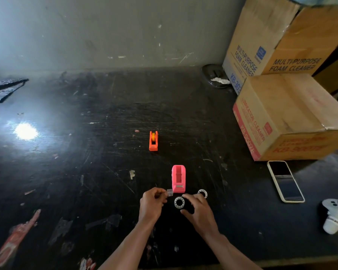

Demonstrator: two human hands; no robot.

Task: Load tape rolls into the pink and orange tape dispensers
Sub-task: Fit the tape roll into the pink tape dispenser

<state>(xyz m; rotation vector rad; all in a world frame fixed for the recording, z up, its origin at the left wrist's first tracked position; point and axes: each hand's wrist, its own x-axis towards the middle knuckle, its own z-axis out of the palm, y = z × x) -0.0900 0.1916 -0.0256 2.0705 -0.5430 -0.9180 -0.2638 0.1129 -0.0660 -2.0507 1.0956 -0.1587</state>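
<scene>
Desk [105,172]: black, glossy, heavily scratched, with scraps of torn label and tape stuck on.
Pink dispenser [178,179]: smooth plastic, a grey metal-looking strip at its near end.
Orange dispenser [153,141]: smooth plastic.
Two tape rolls [179,202], [202,193]: clear, shiny film.
Small cube [170,192]: clear plastic.
Boxes [285,114]: matt brown cardboard, printed.
Phone [285,181]: glossy dark screen, pale casing.
Controller [333,215]: white plastic, matt.
Wall [105,32]: dull grey, scuffed.

Right hand [198,211] covers part of tape roll [179,202]; forearms cut off.
</scene>
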